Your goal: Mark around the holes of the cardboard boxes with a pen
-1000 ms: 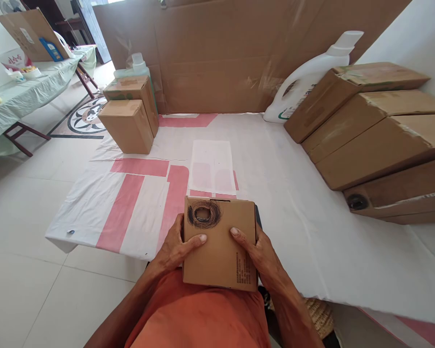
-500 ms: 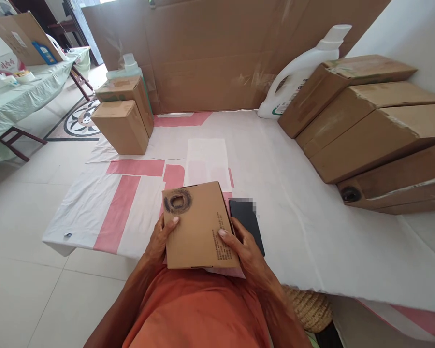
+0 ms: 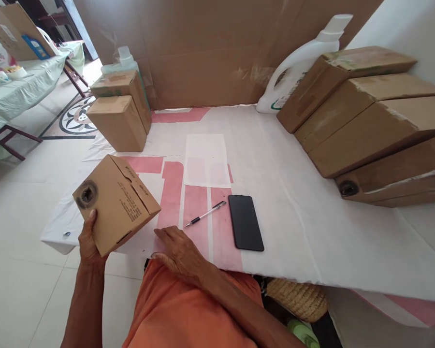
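1. The left hand (image 3: 89, 241) grips a small cardboard box (image 3: 116, 203) from below, thumb up on the face that carries a dark scribbled ring; the box is tilted and held in the air over the near left edge of the table (image 3: 311, 232).
2. The right hand (image 3: 179, 251) holds nothing: it lies flat on the table's near edge with fingers loosely spread, just right of the box and apart from it.
3. A pen (image 3: 205, 214) lies just beyond the right hand, on a pink stripe of the table cover.
4. A black phone (image 3: 245, 222) lies face up just right of the pen.
5. A white sheet (image 3: 206, 159) lies farther back, at mid-table.
6. 2 brown boxes (image 3: 119, 113) stand at far left.
7. Leaning cartons (image 3: 369, 116) fill the right side, with a white jug (image 3: 297, 67) behind them.
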`<control>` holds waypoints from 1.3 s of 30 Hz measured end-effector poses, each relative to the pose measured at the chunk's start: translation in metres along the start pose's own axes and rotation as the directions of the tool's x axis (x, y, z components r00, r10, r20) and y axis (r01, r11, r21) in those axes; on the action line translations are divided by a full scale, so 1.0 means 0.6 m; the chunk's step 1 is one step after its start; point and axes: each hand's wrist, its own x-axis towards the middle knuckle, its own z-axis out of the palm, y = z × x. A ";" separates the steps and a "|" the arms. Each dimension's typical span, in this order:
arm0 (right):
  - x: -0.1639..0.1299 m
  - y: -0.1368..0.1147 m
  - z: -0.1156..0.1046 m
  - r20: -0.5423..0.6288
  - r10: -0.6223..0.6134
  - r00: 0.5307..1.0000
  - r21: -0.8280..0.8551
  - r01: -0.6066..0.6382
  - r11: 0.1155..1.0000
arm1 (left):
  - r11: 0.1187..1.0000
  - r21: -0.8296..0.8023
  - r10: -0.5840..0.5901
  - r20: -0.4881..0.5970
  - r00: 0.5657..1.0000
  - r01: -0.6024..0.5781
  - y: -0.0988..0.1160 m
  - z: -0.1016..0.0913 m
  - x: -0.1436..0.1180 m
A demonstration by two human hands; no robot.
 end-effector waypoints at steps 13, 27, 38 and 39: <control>0.000 0.113 -0.017 -0.022 -0.095 0.995 -0.243 0.086 0.966 | 0.933 0.223 -0.329 0.213 0.920 0.282 -0.069 0.033 -0.029; -0.017 0.164 -0.144 -0.301 0.228 0.926 -0.151 -0.282 0.947 | 0.854 0.478 -0.415 0.385 0.824 0.207 -0.091 0.066 -0.033; -0.004 0.061 -0.185 -0.435 0.611 0.662 0.115 -0.632 0.767 | 0.697 0.708 -0.449 0.560 0.696 -0.119 -0.113 0.120 -0.083; 0.004 0.056 -0.189 -0.451 0.596 0.664 0.068 -0.640 0.765 | 0.684 0.715 -0.452 0.570 0.686 -0.144 -0.110 0.120 -0.086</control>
